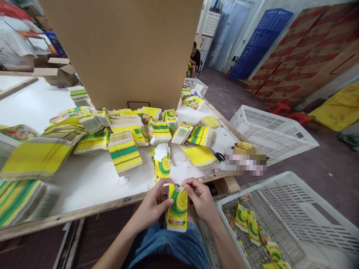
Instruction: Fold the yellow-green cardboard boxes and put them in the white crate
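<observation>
Blue shorts [174, 244] are worn, and just above them a yellow and green box [179, 209] is held, a bit tilted. Its top end is pinched by the left hand [155, 204] and the right hand [198, 196] (a white flap [178, 173] can be seen sticking up). Yellow stacks [125, 152] are spread on the white table [86, 183]. More packs [253, 231] are held by a white basket [308, 215].

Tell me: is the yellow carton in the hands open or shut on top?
Open: the carton has its white flap extended upward, not folded down.

Smooth card packet [178, 209], matt cardboard panel [123, 52] (smooth too)
</observation>
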The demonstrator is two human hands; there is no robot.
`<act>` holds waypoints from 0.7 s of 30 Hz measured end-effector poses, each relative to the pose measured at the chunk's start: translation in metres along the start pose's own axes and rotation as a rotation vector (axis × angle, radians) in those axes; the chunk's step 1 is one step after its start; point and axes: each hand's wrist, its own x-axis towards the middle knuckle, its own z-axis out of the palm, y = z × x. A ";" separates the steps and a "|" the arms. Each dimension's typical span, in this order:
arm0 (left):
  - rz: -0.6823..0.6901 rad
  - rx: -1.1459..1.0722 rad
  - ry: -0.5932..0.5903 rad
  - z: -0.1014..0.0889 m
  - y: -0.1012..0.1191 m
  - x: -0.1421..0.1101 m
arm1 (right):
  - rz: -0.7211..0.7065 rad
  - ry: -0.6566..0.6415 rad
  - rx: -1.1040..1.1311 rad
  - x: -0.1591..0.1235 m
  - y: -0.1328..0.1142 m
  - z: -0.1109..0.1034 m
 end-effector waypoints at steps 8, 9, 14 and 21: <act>-0.050 0.042 -0.021 -0.005 -0.008 0.002 | -0.032 0.231 0.048 -0.004 0.006 -0.001; -0.038 0.084 0.004 -0.005 -0.008 0.003 | -0.020 0.230 0.061 -0.005 0.005 -0.003; 0.025 0.256 0.036 0.000 -0.008 0.004 | 0.141 -0.098 -0.027 -0.004 -0.004 -0.010; 0.043 0.223 -0.031 0.000 -0.012 0.003 | 0.169 -0.017 -0.429 -0.001 -0.007 -0.004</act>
